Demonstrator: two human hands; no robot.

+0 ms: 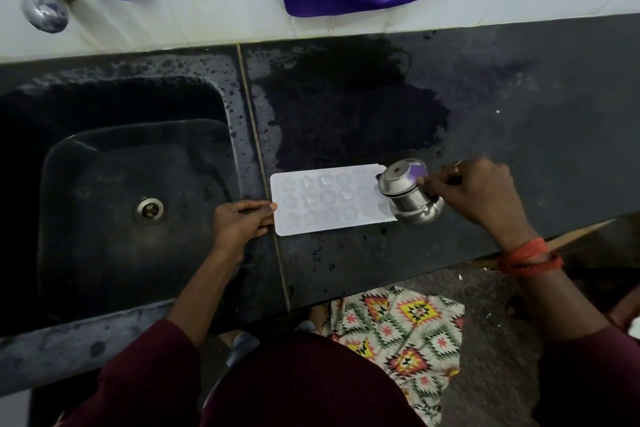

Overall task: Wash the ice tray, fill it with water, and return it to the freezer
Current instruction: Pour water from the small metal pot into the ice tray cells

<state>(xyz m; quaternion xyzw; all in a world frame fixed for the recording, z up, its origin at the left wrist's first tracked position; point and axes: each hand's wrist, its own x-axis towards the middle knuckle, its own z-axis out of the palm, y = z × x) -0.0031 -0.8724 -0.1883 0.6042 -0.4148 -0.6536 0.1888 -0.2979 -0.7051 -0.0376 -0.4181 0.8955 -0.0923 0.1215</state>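
While the ice tray lies on the counter at the sink's three o'clock, the right hand grips a steel pot tipped over its three o'clock end, so filling seems under way. The left hand, fingers nearly straight, steadies the nine o'clock edge; next, the pour should sweep across the remaining cells.

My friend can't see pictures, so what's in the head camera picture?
A right hand tilts a steel pot over the right end of a white ice tray on a wet black counter. The left hand touches the tray's left edge, beside a sink.
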